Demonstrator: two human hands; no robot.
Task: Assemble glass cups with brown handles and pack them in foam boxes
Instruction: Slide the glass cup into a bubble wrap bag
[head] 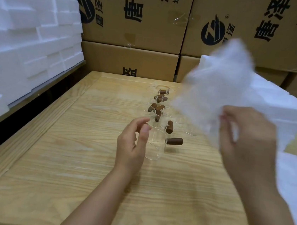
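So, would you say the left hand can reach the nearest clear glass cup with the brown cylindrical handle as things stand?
Probably yes: the left hand hovers open close beside the clear glass cup on the pale wooden table, nothing between them; its brown handle points away rightward.

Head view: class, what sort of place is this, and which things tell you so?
Probably a warehouse packing bench: printed cardboard cartons stacked behind the wooden table, white foam boxes piled at left, and glass cups with brown handles lined up for packing.
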